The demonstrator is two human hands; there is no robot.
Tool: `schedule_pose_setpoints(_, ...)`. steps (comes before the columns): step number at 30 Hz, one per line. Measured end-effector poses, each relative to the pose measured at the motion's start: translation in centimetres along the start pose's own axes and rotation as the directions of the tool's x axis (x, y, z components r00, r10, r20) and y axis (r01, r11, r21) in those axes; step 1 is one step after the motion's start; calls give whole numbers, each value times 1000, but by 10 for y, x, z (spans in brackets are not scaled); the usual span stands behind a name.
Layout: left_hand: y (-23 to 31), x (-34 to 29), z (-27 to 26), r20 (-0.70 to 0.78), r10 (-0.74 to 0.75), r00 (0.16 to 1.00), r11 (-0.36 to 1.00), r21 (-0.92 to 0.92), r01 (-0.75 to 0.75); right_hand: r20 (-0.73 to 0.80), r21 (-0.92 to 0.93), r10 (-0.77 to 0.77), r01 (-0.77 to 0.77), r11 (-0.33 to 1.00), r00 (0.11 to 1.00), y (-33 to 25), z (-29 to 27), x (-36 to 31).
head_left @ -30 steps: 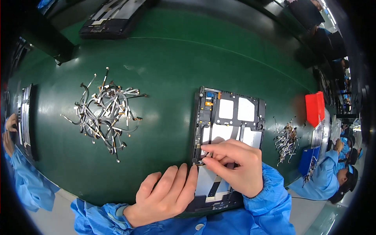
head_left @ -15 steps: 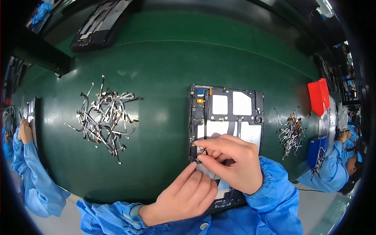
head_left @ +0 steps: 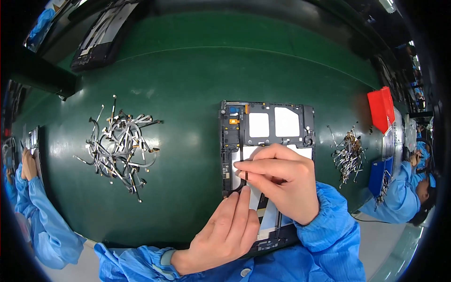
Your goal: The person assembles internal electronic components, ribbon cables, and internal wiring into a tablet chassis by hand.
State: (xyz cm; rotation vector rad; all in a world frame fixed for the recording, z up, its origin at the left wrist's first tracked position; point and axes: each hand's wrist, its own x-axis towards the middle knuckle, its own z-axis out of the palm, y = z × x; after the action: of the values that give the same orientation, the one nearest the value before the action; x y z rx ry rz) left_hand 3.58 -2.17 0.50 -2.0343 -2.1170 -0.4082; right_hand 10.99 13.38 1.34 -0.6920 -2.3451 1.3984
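Black on white, right of the frame's centre: handling a cable (head_left: 241, 152) over a device (head_left: 306, 120) lying open on the green bench (head_left: 192, 94), reaching toward the lower edge of the frame. Judging by this posture, risking first a slip: pinching so slim a strip only at the fingertips, and so perhaps losing it sideways or letting it spring out of line. Risking also a kink, from bending the strip too tightly near the device's lower left part. Possibly straining a connection too, by pulling along the length; not seeing either end clearly, so not judging the seating there. Perhaps nudging the device askew, from leaning on one side only.

Gripping with the right hand (head_left: 284, 181): holding thumb and forefinger nearly together, leaving barely a gap, and seeming to clasp the cable between the tips near the frame's centre. Coming from the lower edge with the left hand (head_left: 225, 230): extending fingers and touching the device just below the pinch. Not being able to tell there between gripping and merely pressing, for lack of a view beneath.

Showing also a heap of loose cables (head_left: 124, 145) at left and a smaller heap (head_left: 348, 155) at right, near a red bin (head_left: 379, 110).
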Motion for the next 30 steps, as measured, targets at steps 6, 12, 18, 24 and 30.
schedule_pose_setpoints(6, -5, 0, 3, 28, 53, 998, 999, -13, -53, -4, -32, 15, -15, 999, 1000, 1, 1, 0)
schedule_pose_setpoints(12, -6, 1, 3, 29, 65, 997, 998, -3, -65, -73, 52, 122, -119, 992, 990, -1, -1, 9)
schedule_pose_setpoints(18, -1, 3, 1, 25, 0, 1000, 1000, -15, 0, -143, -49, -31, 24, 998, 989, 7, 6, 10)
schedule_pose_setpoints(24, -1, 3, 2, 10, 2, 1000, 1000, -6, -2, -171, -83, -83, 70, 994, 982, 9, 8, 10)
schedule_pose_setpoints(30, -3, 0, 3, 28, 53, 998, 998, -28, -52, -171, -76, -47, 35, 997, 984, 8, 8, 9)
